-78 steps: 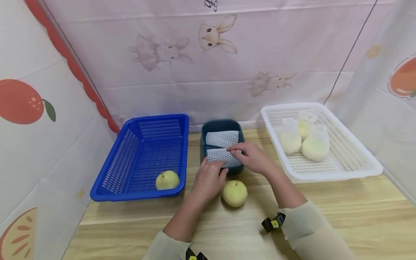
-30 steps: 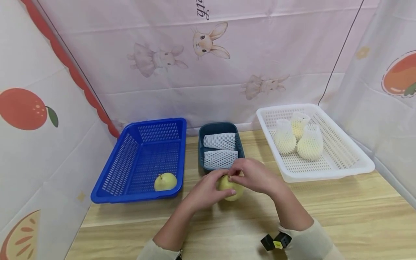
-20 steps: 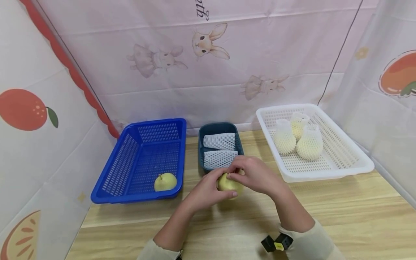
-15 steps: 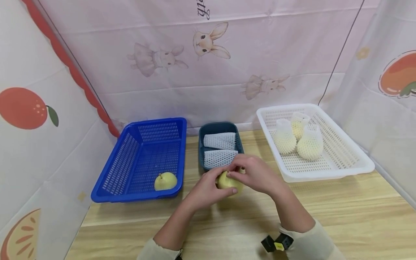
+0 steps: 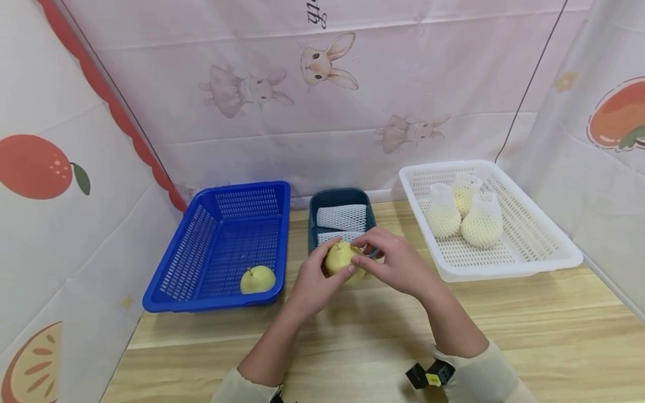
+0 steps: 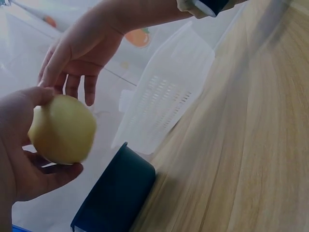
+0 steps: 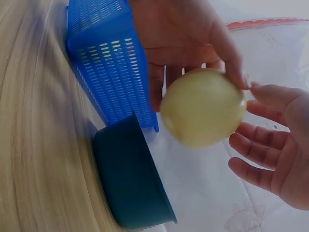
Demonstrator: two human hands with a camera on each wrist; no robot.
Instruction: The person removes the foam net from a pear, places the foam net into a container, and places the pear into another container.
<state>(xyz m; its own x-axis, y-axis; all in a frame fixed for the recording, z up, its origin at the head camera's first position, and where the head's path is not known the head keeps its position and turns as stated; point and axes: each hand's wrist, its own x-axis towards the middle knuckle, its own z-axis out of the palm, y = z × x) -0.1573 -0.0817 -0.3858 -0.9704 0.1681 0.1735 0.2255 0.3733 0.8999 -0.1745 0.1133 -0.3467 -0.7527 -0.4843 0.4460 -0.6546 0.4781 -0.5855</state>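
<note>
In the head view my left hand (image 5: pixel 313 284) grips a round yellow-green pear (image 5: pixel 337 258), thumb on the near side. The pear's short stem shows at its top. In the left wrist view the pear (image 6: pixel 63 129) is well above the table. My right hand (image 5: pixel 395 262) is at the pear's right side, thumb and forefinger tips close to it. Its other fingers spread loosely in the right wrist view (image 7: pixel 285 142). Just behind the hands stands a dark teal bin (image 5: pixel 340 196) with two white foam net sleeves (image 5: pixel 341 217), the nearer one partly hidden by the pear.
On the left a blue basket (image 5: pixel 214 305) holds one bare pear (image 5: pixel 258 280). A white basket (image 5: pixel 534 271) on the right holds three pears (image 5: pixel 482 226) in foam nets. A printed cloth (image 5: pixel 242 157) hangs behind the wooden table (image 5: pixel 373 358).
Earlier both hands were at the foam sleeves while the pear lay on the table. They then took hold of it, fingers at its stem; now it is raised toward the bin and the right fingers have loosened.
</note>
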